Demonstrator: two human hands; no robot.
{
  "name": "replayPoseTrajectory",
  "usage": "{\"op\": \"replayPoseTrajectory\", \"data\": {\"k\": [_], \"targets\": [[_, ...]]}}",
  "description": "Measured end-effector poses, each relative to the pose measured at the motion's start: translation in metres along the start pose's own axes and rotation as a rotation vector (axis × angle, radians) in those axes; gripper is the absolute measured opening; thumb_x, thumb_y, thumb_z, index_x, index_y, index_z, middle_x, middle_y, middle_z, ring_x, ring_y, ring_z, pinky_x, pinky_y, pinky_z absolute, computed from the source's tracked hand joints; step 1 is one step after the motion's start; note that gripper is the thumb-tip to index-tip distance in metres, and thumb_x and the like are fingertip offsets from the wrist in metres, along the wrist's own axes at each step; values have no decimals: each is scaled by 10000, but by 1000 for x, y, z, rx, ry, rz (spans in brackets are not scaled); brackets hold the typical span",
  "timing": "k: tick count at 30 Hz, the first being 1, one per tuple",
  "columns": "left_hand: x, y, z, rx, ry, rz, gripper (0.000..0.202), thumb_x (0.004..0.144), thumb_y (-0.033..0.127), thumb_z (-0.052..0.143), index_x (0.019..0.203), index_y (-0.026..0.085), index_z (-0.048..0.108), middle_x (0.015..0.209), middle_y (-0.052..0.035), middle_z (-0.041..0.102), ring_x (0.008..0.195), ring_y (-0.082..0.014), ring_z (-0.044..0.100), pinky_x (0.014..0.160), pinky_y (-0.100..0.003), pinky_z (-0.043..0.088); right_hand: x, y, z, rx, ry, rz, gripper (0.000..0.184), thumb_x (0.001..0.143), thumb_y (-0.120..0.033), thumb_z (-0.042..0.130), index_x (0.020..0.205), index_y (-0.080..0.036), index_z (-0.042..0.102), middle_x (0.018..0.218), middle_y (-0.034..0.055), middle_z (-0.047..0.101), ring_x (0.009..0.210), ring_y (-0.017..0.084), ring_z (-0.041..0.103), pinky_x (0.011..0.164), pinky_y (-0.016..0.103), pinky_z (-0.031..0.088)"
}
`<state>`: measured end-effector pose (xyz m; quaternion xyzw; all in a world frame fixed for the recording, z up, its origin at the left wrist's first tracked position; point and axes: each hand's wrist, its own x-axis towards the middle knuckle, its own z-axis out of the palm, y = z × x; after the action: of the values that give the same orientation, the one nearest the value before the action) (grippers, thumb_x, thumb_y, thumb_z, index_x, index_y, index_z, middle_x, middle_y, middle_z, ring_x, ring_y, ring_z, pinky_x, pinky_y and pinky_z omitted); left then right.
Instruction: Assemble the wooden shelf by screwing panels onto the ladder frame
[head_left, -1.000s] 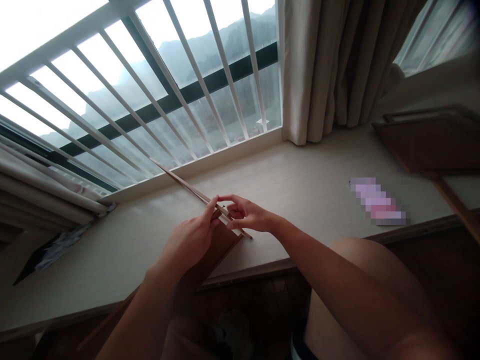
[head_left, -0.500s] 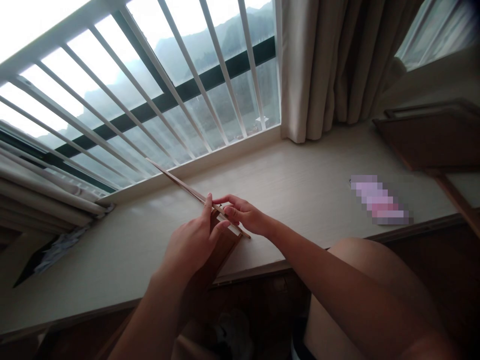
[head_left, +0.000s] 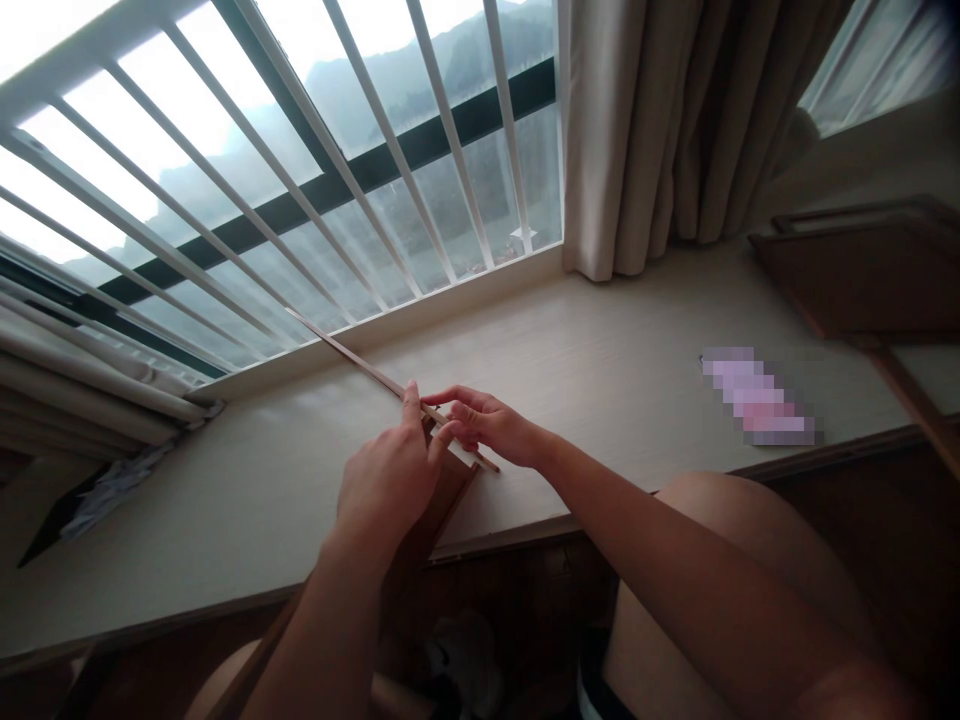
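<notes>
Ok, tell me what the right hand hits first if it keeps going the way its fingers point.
Most likely the left hand. The right hand points straight at it, both pinch the wooden strip, and their fingertips look nearly touching.

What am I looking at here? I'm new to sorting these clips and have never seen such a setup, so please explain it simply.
There is no machine. These are one person's two bare hands, filmed by a single camera worn on the head that looks forward and down. The left hand and right hand meet and pinch a long thin light-brown wooden stick, whose far end points toward the white window bars. Under the hands lies a dark brown wooden board, at the front edge of a pale wood-grain ledge. Farther right on the ledge lie a blurred pink-and-lilac item and a dark brown tray. A beige curtain hangs behind, and the person's bare knee shows below.
</notes>
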<state>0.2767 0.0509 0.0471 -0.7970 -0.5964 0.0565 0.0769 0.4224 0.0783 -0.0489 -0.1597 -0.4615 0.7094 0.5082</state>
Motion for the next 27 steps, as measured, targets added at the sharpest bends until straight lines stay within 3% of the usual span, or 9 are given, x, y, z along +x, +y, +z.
{"op": "replayPoseTrajectory", "data": {"k": [7,15,24,27], "targets": [[1,5,-2,4,6,-30,768,888,657,132,1496,189,169,956,-149,708,813,-303,673,663,-339,424,-3,-3,4,82,-30,0,441,926,-453,491,1269,-179,526,649,-52,321,550,93,201,488,210,244],[0,-2,-3,7,-10,-4,762,889,651,164,1475,167,221,918,-148,706,853,-320,670,689,-346,433,-3,-3,5,74,-22,0,363,908,-355,536,1230,-190,556,640,-46,353,536,90,253,490,219,242],[-3,-5,-1,4,-6,-37,739,880,666,165,1473,228,212,886,-120,716,796,-311,671,687,-366,442,-3,3,17,172,14,33,444,887,-433,557,1254,-192,495,651,-50,379,534,85,259,491,208,256],[-3,-5,-2,-15,1,-40,742,880,665,167,1471,220,220,877,-126,715,801,-316,671,683,-365,443,-2,1,15,100,23,34,477,884,-499,536,1241,-183,508,632,-56,341,528,88,233,488,216,244]]}}
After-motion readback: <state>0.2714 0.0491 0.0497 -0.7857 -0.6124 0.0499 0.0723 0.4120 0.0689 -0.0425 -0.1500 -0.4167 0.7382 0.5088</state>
